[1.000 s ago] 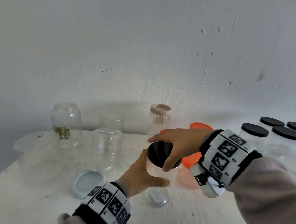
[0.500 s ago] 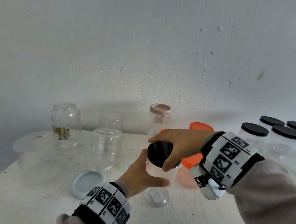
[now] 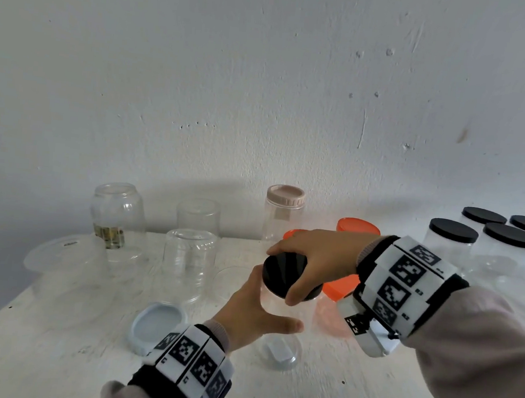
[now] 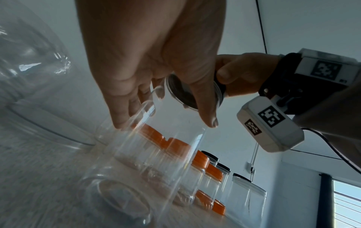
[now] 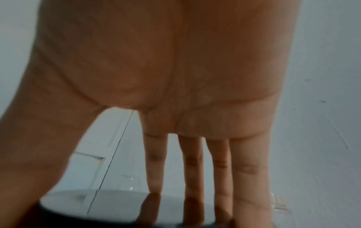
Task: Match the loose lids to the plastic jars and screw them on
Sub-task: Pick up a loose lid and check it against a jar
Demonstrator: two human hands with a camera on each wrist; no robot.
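A: The fingers (image 3: 298, 293) of the right hand (image 3: 319, 259) curl round the rim of the black lid (image 3: 283, 273), thumb on the near edge, fingertips over the far one. From the left wrist the lid sits on the mouth of the clear jar (image 4: 156, 146), apparently a little tilted.

B: And the left hand (image 3: 252, 320)?

A: It wraps the jar's body just under the lid, thumb across the near side at the jar's six o'clock, fingers round the far side. The jar stands on the white table (image 3: 47, 354), close to the near edge.

B: So which step is this?

A: I judge it the seating or first turns of this lid; how far the thread has caught cannot be told.

B: Next?

A: Level the lid, then twist clockwise while the left hand holds the jar steady. A crooked start would likely cross the thread.

B: What lies around?

A: At the jar's nine o'clock, a pale blue lid (image 3: 157, 326), loose. Just beyond, at two o'clock, orange-lidded jars (image 3: 340, 289). Farther back, at ten to eleven o'clock, open clear jars (image 3: 189, 259) await lids; at twelve, a beige-capped jar (image 3: 283, 215). Far right, at two to three o'clock, black-lidded jars (image 3: 451, 241) look done.
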